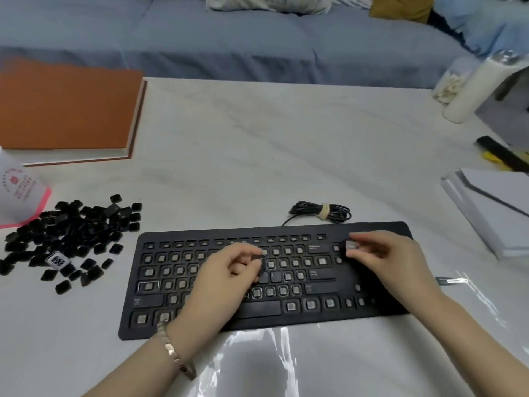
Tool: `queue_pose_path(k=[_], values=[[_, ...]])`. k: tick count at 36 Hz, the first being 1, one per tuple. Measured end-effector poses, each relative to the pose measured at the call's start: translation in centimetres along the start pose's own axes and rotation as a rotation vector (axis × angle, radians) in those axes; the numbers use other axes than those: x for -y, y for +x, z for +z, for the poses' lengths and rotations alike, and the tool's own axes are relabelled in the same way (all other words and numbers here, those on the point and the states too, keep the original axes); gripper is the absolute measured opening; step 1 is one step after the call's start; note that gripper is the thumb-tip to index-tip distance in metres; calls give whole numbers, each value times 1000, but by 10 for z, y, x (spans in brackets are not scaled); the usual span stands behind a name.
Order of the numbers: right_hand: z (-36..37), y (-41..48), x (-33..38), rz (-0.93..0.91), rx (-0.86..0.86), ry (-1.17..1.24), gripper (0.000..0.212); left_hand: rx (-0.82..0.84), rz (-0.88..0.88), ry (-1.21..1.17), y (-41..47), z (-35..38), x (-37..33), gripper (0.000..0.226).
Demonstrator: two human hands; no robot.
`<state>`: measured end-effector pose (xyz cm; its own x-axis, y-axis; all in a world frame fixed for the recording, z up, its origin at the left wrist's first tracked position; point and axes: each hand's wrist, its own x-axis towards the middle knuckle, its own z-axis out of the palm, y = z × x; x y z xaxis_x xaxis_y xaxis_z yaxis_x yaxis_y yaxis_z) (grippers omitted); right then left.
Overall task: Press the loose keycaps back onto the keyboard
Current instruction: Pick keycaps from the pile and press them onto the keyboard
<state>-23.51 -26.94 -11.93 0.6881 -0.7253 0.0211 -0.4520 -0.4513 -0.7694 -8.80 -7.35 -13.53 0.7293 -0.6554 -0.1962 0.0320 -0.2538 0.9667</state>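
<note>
The keyboard [200, 234] lies along the near edge of the table [257, 153], and it is mostly bare: row after row shows open sockets with the little grey stems exposed. Only a handful of caps are seated: the space bar [257, 309], some wide keys [322, 275] at either end of the main block, and a couple of letter keys [276, 277] near the middle.

The heap of loose keycaps [71, 233] sits by the left edge of the table, well apart from both hands, and it looks large. The left hand [229, 270] hovers over the middle rows, its grip narrow, pinching a dark keycap [256, 259] between thumb and fingertips. The right hand [383, 256] is over the far right part of the board, its grip likewise narrow round a greyish keycap [350, 245] that catches the light. Whether either cap touches its socket I cannot tell.

To my eye the job is barely begun. Nearly all the caps are left to press on, these two among them.
</note>
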Motion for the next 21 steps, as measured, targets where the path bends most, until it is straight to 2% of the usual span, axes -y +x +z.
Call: queue_pose_path(k=[2, 10, 21], values=[[-3, 6, -6, -27, 1, -54, 21, -18, 7, 14, 2, 3, 2, 25], [5, 19, -14, -139, 96, -25, 20, -46, -11, -54, 4, 3, 8, 21], [8, 22, -20, -108, 134, 11, 27, -53, 6, -71, 4, 2, 15, 21]])
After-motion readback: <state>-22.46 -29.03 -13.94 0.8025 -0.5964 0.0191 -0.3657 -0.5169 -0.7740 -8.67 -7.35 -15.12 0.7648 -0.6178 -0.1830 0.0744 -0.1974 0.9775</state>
